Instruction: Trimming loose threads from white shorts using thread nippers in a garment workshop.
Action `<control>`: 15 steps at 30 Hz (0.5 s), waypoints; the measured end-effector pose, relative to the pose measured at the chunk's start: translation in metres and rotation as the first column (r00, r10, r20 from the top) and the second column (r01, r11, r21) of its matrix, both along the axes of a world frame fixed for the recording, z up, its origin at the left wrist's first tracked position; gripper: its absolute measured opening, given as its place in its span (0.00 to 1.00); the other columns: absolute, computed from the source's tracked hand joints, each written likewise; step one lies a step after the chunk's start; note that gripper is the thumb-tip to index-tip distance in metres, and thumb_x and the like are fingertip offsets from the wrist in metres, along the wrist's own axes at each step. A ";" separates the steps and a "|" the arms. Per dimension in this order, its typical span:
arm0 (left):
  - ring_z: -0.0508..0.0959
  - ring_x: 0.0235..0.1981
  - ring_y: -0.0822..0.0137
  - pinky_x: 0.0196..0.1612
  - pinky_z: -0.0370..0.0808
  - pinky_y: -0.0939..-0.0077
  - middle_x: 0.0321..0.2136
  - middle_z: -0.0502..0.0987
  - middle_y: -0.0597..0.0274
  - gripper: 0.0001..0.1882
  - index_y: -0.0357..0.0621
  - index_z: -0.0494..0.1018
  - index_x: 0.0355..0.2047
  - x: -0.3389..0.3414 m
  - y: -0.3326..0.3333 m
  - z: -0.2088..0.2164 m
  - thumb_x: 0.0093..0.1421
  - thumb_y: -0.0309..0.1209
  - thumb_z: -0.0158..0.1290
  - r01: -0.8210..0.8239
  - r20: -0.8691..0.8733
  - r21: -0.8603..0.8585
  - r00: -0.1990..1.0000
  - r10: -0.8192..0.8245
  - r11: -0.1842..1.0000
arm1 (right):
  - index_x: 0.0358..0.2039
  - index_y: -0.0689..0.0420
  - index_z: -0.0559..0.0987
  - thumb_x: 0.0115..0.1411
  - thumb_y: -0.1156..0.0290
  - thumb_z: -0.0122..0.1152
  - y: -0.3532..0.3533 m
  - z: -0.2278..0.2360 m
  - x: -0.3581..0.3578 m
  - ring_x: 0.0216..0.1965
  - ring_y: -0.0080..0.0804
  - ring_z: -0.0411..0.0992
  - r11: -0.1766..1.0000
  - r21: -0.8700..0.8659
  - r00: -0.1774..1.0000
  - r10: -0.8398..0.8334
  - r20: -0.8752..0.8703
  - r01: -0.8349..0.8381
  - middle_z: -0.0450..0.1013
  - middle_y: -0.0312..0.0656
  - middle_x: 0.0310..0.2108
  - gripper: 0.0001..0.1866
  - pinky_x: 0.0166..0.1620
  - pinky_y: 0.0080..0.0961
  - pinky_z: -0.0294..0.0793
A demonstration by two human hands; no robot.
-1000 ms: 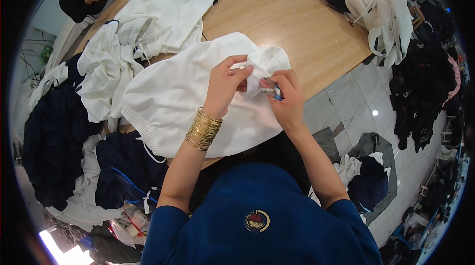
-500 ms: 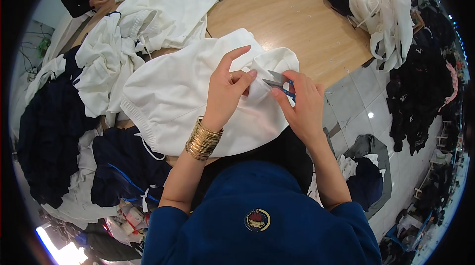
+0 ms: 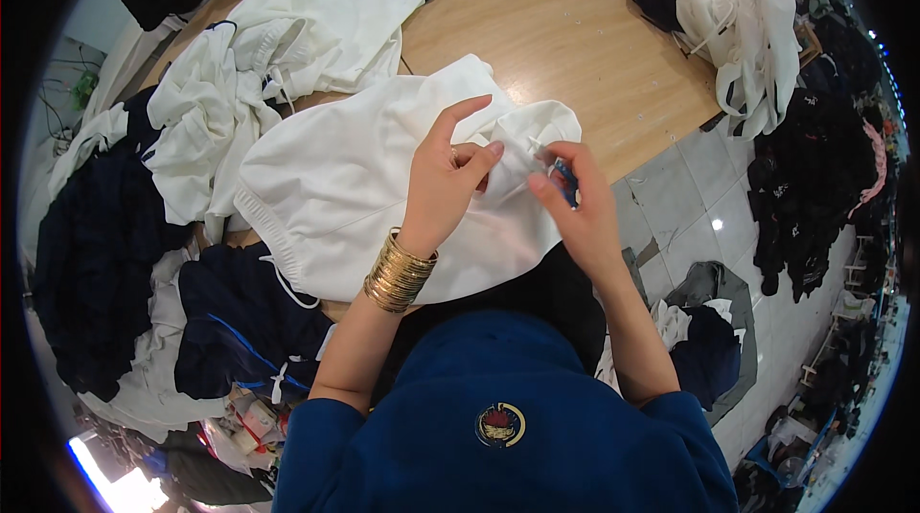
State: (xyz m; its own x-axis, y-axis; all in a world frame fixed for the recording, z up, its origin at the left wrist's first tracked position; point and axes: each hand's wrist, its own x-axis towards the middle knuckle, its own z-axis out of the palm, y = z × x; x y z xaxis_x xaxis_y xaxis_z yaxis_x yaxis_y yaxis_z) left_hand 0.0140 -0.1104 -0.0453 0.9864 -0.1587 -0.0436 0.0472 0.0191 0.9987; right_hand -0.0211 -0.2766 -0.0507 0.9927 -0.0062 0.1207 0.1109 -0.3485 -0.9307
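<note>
White knit cloth, soft and limp, makes up the garment (image 3: 364, 187) that lies spread on the wooden desk (image 3: 537, 24) right in front of the person, its near edge hanging off the desk toward their body. The left hand (image 3: 446, 187) has its fingers (image 3: 479, 157) pinched on a bunched fold of this cloth, with the forefinger raised clear above the pinch. Just beside it, the right hand (image 3: 580, 211) has its fingers clenched around a small blue-handled tool (image 3: 565, 180), probably a thread snipper, its tip touching the same fold between the two thumbs. Such fabric looks light and easy to lift, but it will sag and slide wherever it is not held, so a grasp on a thick seam or hem, close to the fingertips, should keep the worked spot taut. It seems neither fragile nor slippery, though the tool could nick it. Beyond the fingers lie more white garments (image 3: 287, 24), and left of the wrist a heap of dark navy clothing (image 3: 96, 254).
</note>
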 end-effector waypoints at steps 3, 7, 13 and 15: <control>0.63 0.14 0.80 0.20 0.61 0.85 0.11 0.66 0.70 0.22 0.40 0.63 0.52 0.000 -0.001 -0.002 0.56 0.26 0.52 0.002 -0.017 -0.003 1.000 -0.002 1.000 | 0.39 0.55 0.73 0.49 0.68 0.64 0.003 0.002 0.003 0.24 0.21 0.62 0.933 0.352 0.995 -0.092 0.029 0.076 0.72 0.32 0.29 0.16 0.31 0.19 0.59; 0.64 0.14 0.80 0.19 0.62 0.85 0.11 0.67 0.69 0.22 0.41 0.63 0.52 0.000 0.000 -0.004 0.56 0.25 0.52 -0.022 -0.078 -0.051 0.997 0.018 0.998 | 0.36 0.54 0.75 0.48 0.71 0.64 0.006 0.006 0.000 0.21 0.24 0.63 0.983 -0.178 0.982 -0.016 0.186 0.050 0.70 0.32 0.26 0.14 0.30 0.20 0.59; 0.65 0.13 0.80 0.19 0.62 0.85 0.11 0.67 0.69 0.22 0.40 0.63 0.51 -0.001 -0.005 -0.004 0.56 0.25 0.52 -0.001 -0.097 -0.060 0.995 -0.005 0.998 | 0.33 0.53 0.76 0.45 0.79 0.60 0.007 -0.018 0.006 0.21 0.30 0.64 0.917 -0.391 0.891 0.116 0.439 0.073 0.65 0.33 0.20 0.12 0.29 0.25 0.57; 0.64 0.13 0.80 0.19 0.62 0.85 0.11 0.67 0.69 0.21 0.40 0.63 0.51 -0.002 -0.003 -0.005 0.56 0.25 0.52 0.010 -0.103 -0.070 0.994 -0.017 0.998 | 0.32 0.54 0.75 0.45 0.80 0.59 0.007 -0.016 0.009 0.21 0.28 0.64 0.906 -0.412 0.907 0.087 0.412 0.100 0.66 0.32 0.20 0.12 0.29 0.23 0.57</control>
State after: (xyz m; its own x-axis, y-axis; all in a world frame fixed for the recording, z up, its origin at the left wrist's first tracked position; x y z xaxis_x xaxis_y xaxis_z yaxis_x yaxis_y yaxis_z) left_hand 0.0121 -0.1133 -0.0507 0.9748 -0.1781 -0.1341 0.1513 0.0866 0.9847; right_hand -0.0117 -0.2696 -0.0669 0.8504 0.1311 0.5096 0.4464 -0.6924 -0.5668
